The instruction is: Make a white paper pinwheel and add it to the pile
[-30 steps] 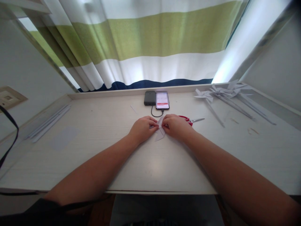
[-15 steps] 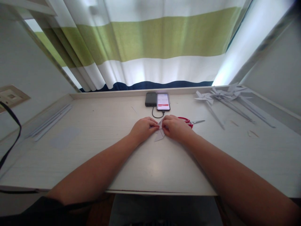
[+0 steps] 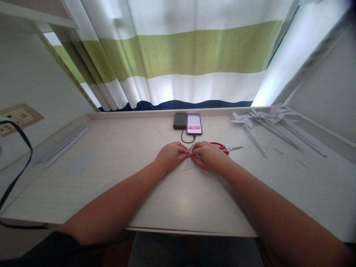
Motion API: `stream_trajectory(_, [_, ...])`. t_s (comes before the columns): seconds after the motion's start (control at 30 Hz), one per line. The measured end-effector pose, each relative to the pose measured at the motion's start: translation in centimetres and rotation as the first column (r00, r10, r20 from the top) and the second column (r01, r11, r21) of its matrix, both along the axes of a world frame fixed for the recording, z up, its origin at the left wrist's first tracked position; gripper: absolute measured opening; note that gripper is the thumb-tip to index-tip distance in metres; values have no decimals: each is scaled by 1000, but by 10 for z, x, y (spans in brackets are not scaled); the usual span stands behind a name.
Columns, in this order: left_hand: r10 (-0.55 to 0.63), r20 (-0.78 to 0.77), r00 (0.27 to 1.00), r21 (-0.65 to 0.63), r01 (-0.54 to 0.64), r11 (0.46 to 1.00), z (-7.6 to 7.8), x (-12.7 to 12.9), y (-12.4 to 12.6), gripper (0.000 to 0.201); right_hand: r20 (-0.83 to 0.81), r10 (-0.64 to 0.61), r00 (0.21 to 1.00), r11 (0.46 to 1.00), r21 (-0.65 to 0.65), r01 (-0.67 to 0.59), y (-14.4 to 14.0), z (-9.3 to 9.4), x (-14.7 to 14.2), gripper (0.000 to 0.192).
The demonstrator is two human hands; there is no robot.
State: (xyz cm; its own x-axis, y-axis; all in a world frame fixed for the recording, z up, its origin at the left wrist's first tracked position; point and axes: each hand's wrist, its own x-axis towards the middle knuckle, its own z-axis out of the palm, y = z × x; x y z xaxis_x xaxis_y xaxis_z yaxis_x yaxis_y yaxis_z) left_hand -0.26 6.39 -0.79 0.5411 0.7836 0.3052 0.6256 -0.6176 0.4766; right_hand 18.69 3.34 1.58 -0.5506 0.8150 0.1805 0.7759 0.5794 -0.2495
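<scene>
A small piece of cut white paper (image 3: 189, 165) lies under my fingers at the middle of the desk, with one pointed flap showing toward me. My left hand (image 3: 172, 155) pinches it from the left. From the right, my right hand (image 3: 207, 155) grips the same paper, its fingertips almost meeting those of the left. Much of the paper is hidden by the fingers. Red-handled scissors (image 3: 226, 148) rest just beyond my right hand, blades pointing right, their handles partly covered by it.
Behind my hands lie a phone (image 3: 194, 124) and a black power bank (image 3: 180, 121), joined by a cable. Several paper pinwheels (image 3: 242, 119) on sticks lie at the back right. Rolled paper sticks (image 3: 65, 146) and a paper sheet (image 3: 80, 163) are on the left.
My right fingers have shifted slightly inward and down on the paper, closer to the left fingertips. The whole view has tilted a little upward.
</scene>
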Motion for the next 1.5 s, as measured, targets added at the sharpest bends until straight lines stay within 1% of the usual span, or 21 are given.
stream_trajectory(0.13, [3, 4, 1000, 3, -3, 1000, 0, 1, -1, 16, 53, -12, 999, 999, -36, 14, -8, 7, -4, 26])
stream_trajectory(0.27, [1, -4, 1000, 14, -1, 1000, 3, 0, -3, 14, 116, -5, 993, 999, -42, 10, -12, 10, -7, 28])
stream_trajectory(0.4, [-26, -7, 1000, 96, 27, 995, 6, 1, -6, 20, 153, -9, 988, 999, -37, 15, -14, 12, -6, 28])
stream_trajectory(0.5, [-75, -55, 996, 147, 82, 986, 7, 2, -7, 24, 157, 3, 988, 1000, -30, 2, -14, 11, -5, 27])
stream_trajectory(0.63, [-94, -136, 986, 172, 117, 978, 3, 3, -6, 27, 149, 9, 989, 1000, -28, -5, -14, 11, -5, 26])
stream_trajectory(0.93, [1, -231, 973, 194, 45, 980, -2, 2, -8, 32, 139, 15, 990, 998, -55, -7, -13, 13, -3, 28])
stream_trajectory(1.17, [78, -377, 923, 172, -13, 985, -6, 5, -14, 41, 186, 26, 982, 998, -61, -15, -13, 11, -4, 30])
stream_trajectory(1.23, [110, -399, 910, 168, -46, 985, -7, 6, -16, 43, 194, 23, 981, 998, -56, -12, -13, 11, -5, 30])
stream_trajectory(1.33, [147, -385, 911, 184, -80, 980, -7, 5, -17, 44, 185, 3, 983, 1000, -29, 3, -13, 9, -6, 29])
stream_trajectory(1.5, [113, -281, 953, 241, -44, 970, 4, 1, -18, 33, 172, -6, 985, 1000, -3, 6, -14, 7, -8, 27])
